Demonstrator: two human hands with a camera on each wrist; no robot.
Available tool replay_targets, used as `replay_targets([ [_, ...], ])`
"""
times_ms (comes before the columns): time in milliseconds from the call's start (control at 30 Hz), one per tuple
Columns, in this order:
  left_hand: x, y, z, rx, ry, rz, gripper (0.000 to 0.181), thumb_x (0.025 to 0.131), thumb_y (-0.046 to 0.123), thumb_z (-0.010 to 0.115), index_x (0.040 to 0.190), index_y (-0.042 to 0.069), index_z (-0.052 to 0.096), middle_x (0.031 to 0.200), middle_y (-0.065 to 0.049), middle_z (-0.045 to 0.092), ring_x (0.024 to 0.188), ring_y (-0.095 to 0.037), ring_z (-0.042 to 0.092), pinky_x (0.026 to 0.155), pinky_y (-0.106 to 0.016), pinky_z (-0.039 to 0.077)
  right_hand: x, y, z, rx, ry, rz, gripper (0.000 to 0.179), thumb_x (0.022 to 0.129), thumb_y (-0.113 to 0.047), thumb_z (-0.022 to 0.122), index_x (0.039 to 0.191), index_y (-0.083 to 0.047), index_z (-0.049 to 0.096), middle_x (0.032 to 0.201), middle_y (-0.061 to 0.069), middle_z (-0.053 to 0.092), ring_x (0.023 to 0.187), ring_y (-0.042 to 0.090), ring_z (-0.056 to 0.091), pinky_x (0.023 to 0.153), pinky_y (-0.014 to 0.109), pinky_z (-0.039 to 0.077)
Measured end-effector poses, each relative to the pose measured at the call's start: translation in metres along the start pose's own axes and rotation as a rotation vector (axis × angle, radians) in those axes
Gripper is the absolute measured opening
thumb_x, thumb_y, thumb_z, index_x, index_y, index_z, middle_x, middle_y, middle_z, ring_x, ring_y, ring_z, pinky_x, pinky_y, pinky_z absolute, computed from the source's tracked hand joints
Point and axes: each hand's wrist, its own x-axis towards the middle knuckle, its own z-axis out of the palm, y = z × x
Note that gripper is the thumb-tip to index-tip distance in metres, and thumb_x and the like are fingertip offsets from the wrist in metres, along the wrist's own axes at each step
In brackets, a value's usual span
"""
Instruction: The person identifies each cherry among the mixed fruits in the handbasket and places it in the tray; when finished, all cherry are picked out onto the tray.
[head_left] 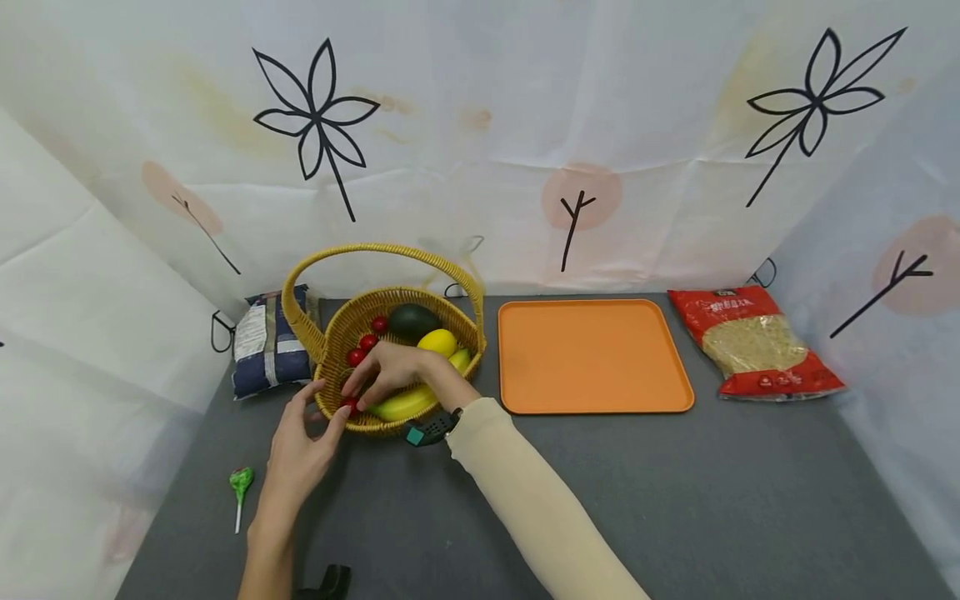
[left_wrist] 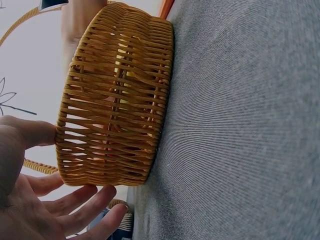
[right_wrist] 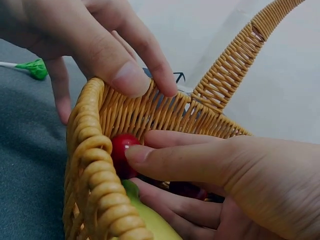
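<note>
In the head view a yellow wicker basket stands upright at centre left. My right hand reaches inside it and pinches a small round red fruit beside the near wall, thumb against its side. Lightly spread, my left hand rests at the basket's left rim, with thumb and index fingertips over the edge and other fingers along the outside. Around the right hand lie a banana, a yellow lemon, a dark green avocado and several red fruits. Part of the contents is hidden beneath this hand.
The basket's tall handle arches above it. Behind its left side lies a dark blue packet. A green lollipop lies left of my left forearm. To the right are an orange tray and a red bag.
</note>
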Motion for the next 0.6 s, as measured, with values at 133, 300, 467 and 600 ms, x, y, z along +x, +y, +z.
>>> replay_targets([
  [133,-0.0004,0.0005,-0.0001,0.0,-0.005,-0.001,0.073,0.109,0.046,0.062,0.168,0.012,0.035,0.167,-0.023,0.044,0.138,-0.044,0.061,0.102,-0.059,0.058,-0.0002,0.0012,0.0007,-0.034,-0.005,-0.015,0.037,0.096,-0.016,0.084,0.133,-0.011,0.079,0.131,0.005,0.081,0.119,0.012,0.071,0.09,0.015,0.056],
  [300,-0.0006,0.0008,0.0,0.009,0.0,0.0,0.073,0.109,0.047,0.062,0.168,0.012,0.035,0.166,-0.022,0.044,0.137,-0.044,0.062,0.099,-0.056,0.059,0.0012,0.0032,0.0027,-0.031,-0.011,-0.032,0.04,0.096,-0.015,0.084,0.135,-0.011,0.078,0.132,0.004,0.08,0.122,0.012,0.072,0.093,0.015,0.056],
  [467,-0.0011,0.0002,-0.0001,0.009,0.001,-0.002,0.073,0.109,0.047,0.062,0.168,0.013,0.035,0.166,-0.022,0.044,0.137,-0.044,0.061,0.099,-0.057,0.059,0.0037,0.0026,0.0064,-0.007,-0.031,-0.065,0.04,0.097,-0.013,0.083,0.135,-0.008,0.076,0.129,0.006,0.081,0.115,0.009,0.075,0.095,0.015,0.057],
  [600,-0.0007,0.0,-0.0002,0.007,0.007,-0.003,0.072,0.109,0.045,0.063,0.168,0.013,0.035,0.167,-0.022,0.044,0.137,-0.043,0.061,0.1,-0.059,0.059,0.0038,0.0021,0.0084,0.037,-0.029,-0.08,0.036,0.097,-0.012,0.082,0.132,-0.006,0.077,0.121,0.009,0.083,0.104,0.006,0.076,0.093,0.016,0.058],
])
